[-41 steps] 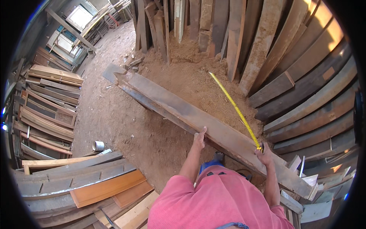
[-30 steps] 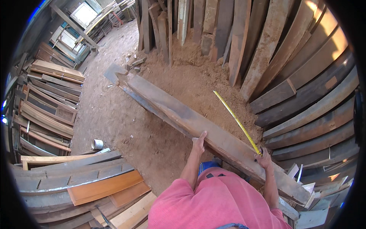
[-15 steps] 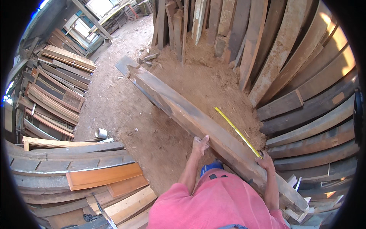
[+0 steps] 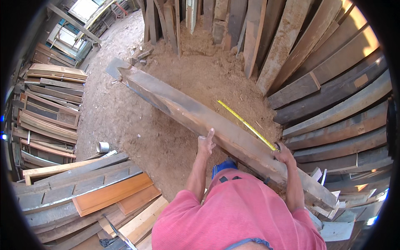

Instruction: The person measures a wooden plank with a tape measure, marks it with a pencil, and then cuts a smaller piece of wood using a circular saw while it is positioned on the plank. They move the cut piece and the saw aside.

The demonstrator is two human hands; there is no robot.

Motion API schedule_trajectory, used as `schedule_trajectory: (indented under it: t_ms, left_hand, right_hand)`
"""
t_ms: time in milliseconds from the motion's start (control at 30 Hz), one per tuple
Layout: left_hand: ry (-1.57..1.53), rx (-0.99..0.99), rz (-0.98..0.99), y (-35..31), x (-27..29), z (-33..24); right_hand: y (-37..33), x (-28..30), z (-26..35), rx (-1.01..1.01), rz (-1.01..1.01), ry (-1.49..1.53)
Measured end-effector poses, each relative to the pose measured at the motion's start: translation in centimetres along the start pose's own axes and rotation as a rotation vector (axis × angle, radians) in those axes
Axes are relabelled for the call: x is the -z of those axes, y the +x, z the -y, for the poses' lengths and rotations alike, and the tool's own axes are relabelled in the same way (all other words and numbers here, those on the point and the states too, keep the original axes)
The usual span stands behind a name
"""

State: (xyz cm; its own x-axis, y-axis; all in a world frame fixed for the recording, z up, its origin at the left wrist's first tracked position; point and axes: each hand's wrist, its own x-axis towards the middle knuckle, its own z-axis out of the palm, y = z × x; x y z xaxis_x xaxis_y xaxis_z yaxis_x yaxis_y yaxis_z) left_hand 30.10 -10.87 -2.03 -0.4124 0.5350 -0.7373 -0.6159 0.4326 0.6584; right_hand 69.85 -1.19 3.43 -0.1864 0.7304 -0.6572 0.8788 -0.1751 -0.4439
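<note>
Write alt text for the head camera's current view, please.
A pink-shirted person holds an extended yellow tape measure in the right hand alongside a long wooden beam, with the left hand at the beam's near edge. Leaning boards and stacked timber line the dirt floor.

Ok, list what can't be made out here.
In the head view:
Case of the tape: mostly hidden by the right hand.
Tape markings: too small to read.
Underside of the beam: faces away from camera.
Tops of the upright boards: cut off by the upper edge.
</note>
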Motion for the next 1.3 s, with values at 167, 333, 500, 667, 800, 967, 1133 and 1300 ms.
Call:
schedule_trajectory:
  t_ms: [167, 333, 500, 667, 800, 967, 1133, 1300]
  left_hand:
    - [-0.040, -0.049, -0.089, 1.1, 0.2, 2.5]
    - [-0.138, -0.091, 0.130, 3.7, 2.7, 5.3]
    - [-0.248, -0.181, 0.187, 5.1, 3.3, 6.8]
    - [-0.256, -0.130, 0.177, 4.1, 2.0, 5.3]
    - [-0.279, -0.147, 0.220, 3.2, 0.6, 4.9]
    - [0.035, -0.195, 0.109, 7.4, 4.2, 8.7]
    - [0.153, -0.124, 0.032, 4.2, 2.0, 5.2]
    - [0.207, -0.058, -0.035, 4.8, 3.2, 5.6]
  right_hand:
    - [1.5, -4.4, -6.9, 0.120, -0.110, 0.205]
    - [-0.7, -3.6, -1.8, -0.018, 0.023, 0.596]
    - [2.2, -4.7, 7.0, 0.205, 0.012, 0.487]
    - [3.3, -6.0, 17.9, 0.342, 0.204, 0.367]
    - [6.1, -8.4, 24.4, 0.417, 0.115, 0.272]
    - [10.8, -14.2, 34.9, 0.576, 0.058, 0.130]
    - [12.4, -14.8, 40.6, 0.456, 0.053, 0.097]
    - [12.3, -16.3, 38.2, 0.499, 0.071, 0.127]
